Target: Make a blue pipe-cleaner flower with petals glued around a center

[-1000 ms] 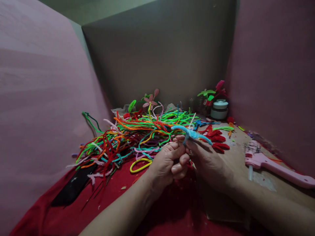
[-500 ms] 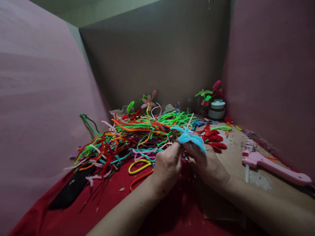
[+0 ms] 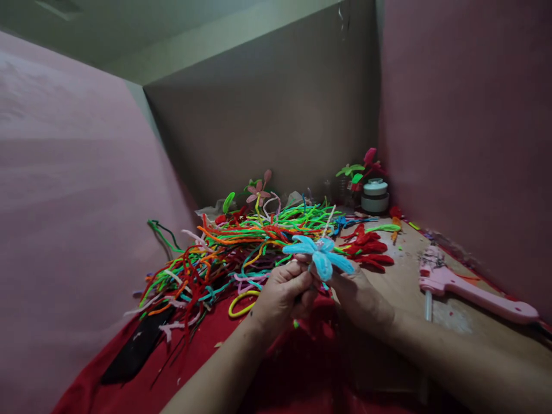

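Observation:
A light blue pipe-cleaner flower [image 3: 322, 263] with spread petals is held up in front of me. My left hand [image 3: 288, 287] is closed, its fingers pinching below the flower on the left. My right hand [image 3: 360, 296] grips it from the right, partly hidden behind the lower petals. A pale centre shows among the petals; what lies between the fingertips underneath is hidden. Just behind the hands spreads a heap of many-coloured pipe cleaners [image 3: 259, 227]. Red pipe-cleaner petals [image 3: 366, 248] lie right behind the flower.
A pink glue gun [image 3: 478, 296] rests on the brown board [image 3: 401, 276] at right. Scissors with a yellow handle loop [image 3: 242, 303] lie left of my hands on red cloth [image 3: 207, 368]. A black phone-like slab [image 3: 135, 351] is farther left. A lidded jar [image 3: 375, 195] stands at the back.
The flower has tilted so its petals face me more, and it sits slightly lower and left. My left hand's fingers have shifted under it. The whole view has also moved a little.

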Available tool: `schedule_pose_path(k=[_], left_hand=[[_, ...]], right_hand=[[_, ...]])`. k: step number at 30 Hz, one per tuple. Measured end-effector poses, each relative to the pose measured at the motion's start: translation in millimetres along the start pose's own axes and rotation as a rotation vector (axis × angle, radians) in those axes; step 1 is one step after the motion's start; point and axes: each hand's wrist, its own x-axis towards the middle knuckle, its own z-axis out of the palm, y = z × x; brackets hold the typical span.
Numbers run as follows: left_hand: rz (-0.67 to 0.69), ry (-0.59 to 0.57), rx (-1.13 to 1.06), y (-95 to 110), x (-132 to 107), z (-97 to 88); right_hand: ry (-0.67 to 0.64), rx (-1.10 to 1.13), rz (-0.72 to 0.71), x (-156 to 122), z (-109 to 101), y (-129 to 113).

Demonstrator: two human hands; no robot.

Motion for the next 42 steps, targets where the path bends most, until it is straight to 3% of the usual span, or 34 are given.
schedule_pose_path(k=[9, 24, 30, 33, 38, 42], left_hand=[[-0.045, -0.141, -0.116, 0, 0, -12.0], [-0.117, -0.196, -0.161, -3, -1, -16.4], [-0.138, -0.177, -0.148, 3, -1, -13.0], [-0.076, -0.109, -0.017, 9, -3, -7.6], [0.122, 0.060, 0.477, 7, -3, 1.0], [0.452, 0.230, 0.895, -7, 2, -4.1]], right_hand=[[-0.220, 0.097, 0.063, 6, -5, -5], [-0.245, 0.097, 0.066, 3, -5, -9], [-0.098, 0.131, 0.050, 2, -4, -1], [-0.066, 0.194, 0.084, 1, -3, 2], [-0.004, 0.230, 0.072, 2, -3, 7], [0.075, 0.192, 0.053, 5, -5, 17]])
